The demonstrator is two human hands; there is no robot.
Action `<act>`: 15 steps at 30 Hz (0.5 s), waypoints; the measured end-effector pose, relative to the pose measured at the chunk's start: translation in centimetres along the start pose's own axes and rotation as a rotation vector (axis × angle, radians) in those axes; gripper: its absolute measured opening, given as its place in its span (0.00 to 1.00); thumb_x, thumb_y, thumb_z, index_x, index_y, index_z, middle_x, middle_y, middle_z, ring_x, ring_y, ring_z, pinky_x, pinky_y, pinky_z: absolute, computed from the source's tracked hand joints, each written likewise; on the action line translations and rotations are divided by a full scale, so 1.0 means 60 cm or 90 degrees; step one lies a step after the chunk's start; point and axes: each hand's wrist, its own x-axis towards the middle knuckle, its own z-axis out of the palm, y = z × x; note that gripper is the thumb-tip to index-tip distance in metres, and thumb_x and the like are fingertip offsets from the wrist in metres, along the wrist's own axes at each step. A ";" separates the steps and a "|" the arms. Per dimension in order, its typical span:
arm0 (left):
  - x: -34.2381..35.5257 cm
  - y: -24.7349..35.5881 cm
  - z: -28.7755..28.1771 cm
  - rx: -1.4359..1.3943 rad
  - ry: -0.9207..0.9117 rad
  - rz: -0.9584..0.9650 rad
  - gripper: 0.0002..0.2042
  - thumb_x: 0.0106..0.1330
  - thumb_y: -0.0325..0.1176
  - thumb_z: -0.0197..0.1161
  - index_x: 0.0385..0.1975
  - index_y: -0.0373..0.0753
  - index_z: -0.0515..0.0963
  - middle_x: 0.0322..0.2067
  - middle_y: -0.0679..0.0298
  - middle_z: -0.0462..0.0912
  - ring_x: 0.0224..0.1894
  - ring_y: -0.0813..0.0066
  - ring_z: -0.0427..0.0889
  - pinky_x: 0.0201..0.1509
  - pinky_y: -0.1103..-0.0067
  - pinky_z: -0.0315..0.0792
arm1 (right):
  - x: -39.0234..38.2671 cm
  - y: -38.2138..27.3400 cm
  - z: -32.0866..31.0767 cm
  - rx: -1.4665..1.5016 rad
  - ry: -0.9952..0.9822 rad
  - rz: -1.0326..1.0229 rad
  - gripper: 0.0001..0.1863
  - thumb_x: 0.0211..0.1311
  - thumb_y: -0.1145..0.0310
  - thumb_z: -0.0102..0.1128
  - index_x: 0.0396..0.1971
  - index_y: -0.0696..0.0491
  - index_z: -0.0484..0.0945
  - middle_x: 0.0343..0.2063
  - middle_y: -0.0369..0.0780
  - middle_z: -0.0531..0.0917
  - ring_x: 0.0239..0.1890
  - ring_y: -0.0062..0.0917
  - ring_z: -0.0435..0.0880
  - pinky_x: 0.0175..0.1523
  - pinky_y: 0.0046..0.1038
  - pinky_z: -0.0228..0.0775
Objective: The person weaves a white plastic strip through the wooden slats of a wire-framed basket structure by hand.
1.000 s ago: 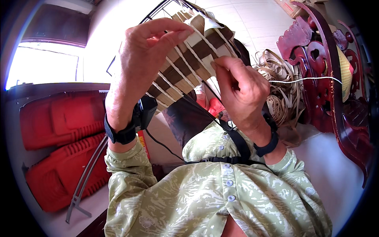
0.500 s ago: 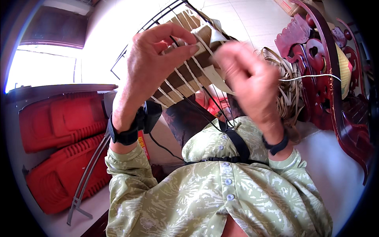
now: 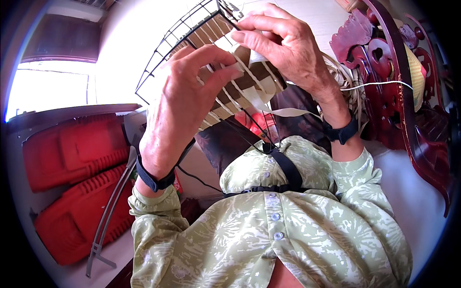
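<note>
A black wire frame point(image 3: 156, 62) woven with brown and cream flat strips point(image 3: 262, 81) and white twisted cords point(image 3: 229, 97) is held up in front of me. My left hand point(image 3: 192, 96) is on its near face, with thumb and index finger pinched at a white cord. My right hand point(image 3: 293, 53) is at the upper right corner, fingers curled over the edge; what lies between its fingertips is hidden. A loose pale strip point(image 3: 293, 112) hangs below the woven part toward my right wrist.
Two red moulded plastic pieces point(image 3: 72, 149) lie at left beside a thin metal bar point(image 3: 106, 225). At right are carved dark-red wooden furniture point(image 3: 398, 110) with a white cord across it, a pile of tan strips point(image 3: 350, 101) and a yellow item point(image 3: 414, 91).
My right hand has moved up to the frame's upper corner. A pale strip now hangs loose below it. The frame shows more of its wire side, and my left hand stays pinched on it.
</note>
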 end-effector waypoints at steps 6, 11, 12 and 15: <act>-0.011 -0.015 0.017 0.121 0.037 0.021 0.08 0.54 0.30 0.72 0.31 0.38 0.81 0.36 0.63 0.79 0.34 0.75 0.77 0.38 0.79 0.71 | 0.013 -0.003 0.013 0.017 -0.046 0.116 0.09 0.65 0.69 0.62 0.31 0.61 0.81 0.25 0.36 0.76 0.24 0.16 0.77 0.29 0.22 0.68; -0.030 -0.032 0.035 0.064 0.208 0.151 0.07 0.52 0.27 0.70 0.30 0.42 0.80 0.42 0.55 0.75 0.47 0.58 0.75 0.48 0.68 0.69 | 0.013 -0.013 0.020 0.085 -0.076 0.113 0.10 0.65 0.69 0.61 0.30 0.61 0.81 0.24 0.36 0.78 0.22 0.16 0.79 0.27 0.20 0.68; -0.035 -0.034 0.035 0.136 0.242 0.176 0.07 0.53 0.26 0.70 0.31 0.42 0.80 0.43 0.56 0.76 0.51 0.59 0.74 0.50 0.67 0.68 | 0.016 -0.014 0.020 0.128 -0.088 0.169 0.11 0.65 0.68 0.61 0.29 0.61 0.81 0.24 0.36 0.78 0.22 0.15 0.80 0.27 0.20 0.68; -0.044 -0.041 0.047 0.211 0.340 0.244 0.07 0.53 0.25 0.69 0.30 0.42 0.81 0.46 0.57 0.78 0.55 0.62 0.72 0.56 0.65 0.63 | 0.017 -0.018 0.019 0.132 -0.096 0.169 0.11 0.66 0.67 0.61 0.29 0.61 0.81 0.24 0.35 0.78 0.22 0.15 0.79 0.27 0.20 0.68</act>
